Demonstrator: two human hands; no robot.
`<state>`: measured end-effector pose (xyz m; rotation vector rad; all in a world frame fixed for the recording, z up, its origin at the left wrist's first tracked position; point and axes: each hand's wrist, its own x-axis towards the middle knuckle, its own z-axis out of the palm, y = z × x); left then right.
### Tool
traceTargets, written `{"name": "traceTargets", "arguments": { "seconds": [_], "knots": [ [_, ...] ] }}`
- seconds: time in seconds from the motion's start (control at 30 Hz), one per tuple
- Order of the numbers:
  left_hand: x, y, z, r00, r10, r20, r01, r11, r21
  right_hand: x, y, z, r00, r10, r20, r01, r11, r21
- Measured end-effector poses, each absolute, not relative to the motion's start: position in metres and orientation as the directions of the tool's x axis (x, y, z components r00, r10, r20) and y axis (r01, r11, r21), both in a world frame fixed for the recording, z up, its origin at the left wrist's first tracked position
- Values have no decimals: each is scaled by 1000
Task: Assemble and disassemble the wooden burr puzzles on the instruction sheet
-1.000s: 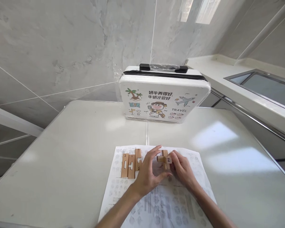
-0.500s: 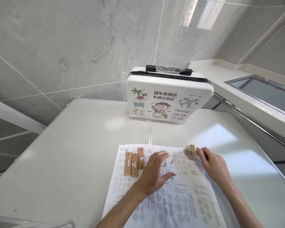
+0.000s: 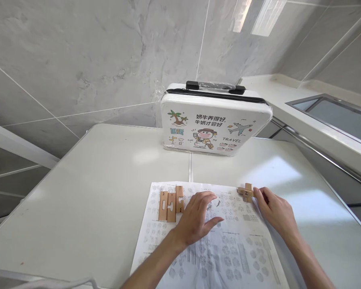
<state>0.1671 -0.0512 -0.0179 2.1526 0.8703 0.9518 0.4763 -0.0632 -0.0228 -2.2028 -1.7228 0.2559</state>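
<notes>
My right hand [image 3: 275, 208] pinches one arm of a small cross-shaped wooden puzzle [image 3: 246, 192] marked "2", at the upper right corner of a printed sheet [image 3: 210, 249]. Over the sheet's middle, my left hand [image 3: 197, 216] is open, its thumb and fingers apart with nothing between them. Just left of that hand lie three flat wooden puzzle pieces with cut-outs: one marked 2 [image 3: 163, 206] with a long slot, one marked 1 [image 3: 171, 208], and one marked 3 [image 3: 179, 198], set slightly higher. The sheet bears rows of faint small drawings.
A white cartoon-printed case [image 3: 215, 124] with a black handle, partly wrapped in clear plastic, stands at the back of the white table [image 3: 93, 192]. A grey tiled wall [image 3: 102, 60] rises behind it. To the right runs a counter [image 3: 267, 88] with a dark-framed recess.
The wooden cross in my right hand has shifted slightly to the right and turned a little. My left hand keeps its pose. The whole view has moved slightly.
</notes>
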Motion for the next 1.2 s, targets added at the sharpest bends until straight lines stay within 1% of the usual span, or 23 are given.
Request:
{"name": "traceTargets", "arguments": {
  "seconds": [0.23,0.5,0.73,0.8,0.9,1.03,1.13,1.2],
  "knots": [
    [167,-51,-17,527,762,377,321,-589,742,477,-68,-22,252,965,67,903,-210,-375],
    [168,-51,-17,527,760,380,319,-591,741,475,-76,-15,314,949,16,874,-282,-396],
    [167,-51,-17,529,761,376,319,-589,742,470,-101,-11,422,903,80,825,-345,-448],
    [168,-50,-16,532,758,378,318,-592,740,464,-110,-10,395,916,71,811,-311,-495],
    [168,-49,-12,546,744,385,313,-607,730,448,-123,-7,275,961,32,800,-210,-563],
    [162,-49,0,623,700,349,347,-647,679,423,-136,-3,137,990,18,782,-97,-615],
    [145,-51,11,653,688,316,392,-664,636,410,-142,3,100,995,15,766,-68,-639],
    [128,-54,16,629,719,296,439,-642,629,403,-144,8,90,996,12,756,-61,-652]
  ]
}}
